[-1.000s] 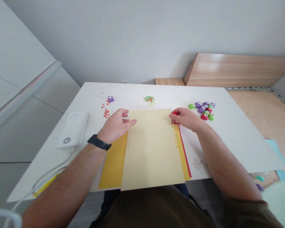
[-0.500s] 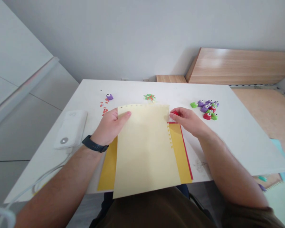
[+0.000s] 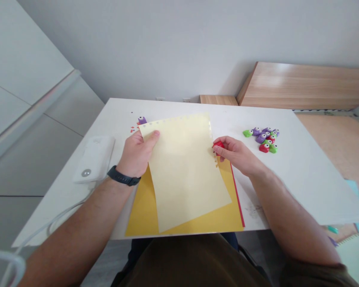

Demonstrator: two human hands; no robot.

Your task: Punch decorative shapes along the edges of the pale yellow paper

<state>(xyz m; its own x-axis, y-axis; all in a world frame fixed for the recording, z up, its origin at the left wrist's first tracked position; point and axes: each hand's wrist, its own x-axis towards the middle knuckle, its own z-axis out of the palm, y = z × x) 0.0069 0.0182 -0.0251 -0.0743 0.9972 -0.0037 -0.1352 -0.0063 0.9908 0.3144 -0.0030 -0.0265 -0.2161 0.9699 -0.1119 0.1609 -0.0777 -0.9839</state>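
My left hand (image 3: 137, 153) pinches the upper left corner of a pale yellow sheet (image 3: 185, 167) and holds it lifted and tilted above the table. Small holes run along the sheet's top and right edges. Under it lie a darker yellow sheet (image 3: 143, 215) and a red sheet (image 3: 237, 199), of which only a strip shows. My right hand (image 3: 236, 153) rests at the pale sheet's right edge, fingers closed round a small red punch (image 3: 218, 144).
A cluster of purple, green and red punches (image 3: 265, 137) sits at the right on the white table (image 3: 302, 167). One purple punch (image 3: 142, 119) with red scraps lies at the far left. A white device (image 3: 92, 159) with a cable lies left.
My left hand has gripped the pale sheet's corner, lifted it off the stack and turned it toward the left. The right hand with the red punch has stayed at the sheet's right edge.
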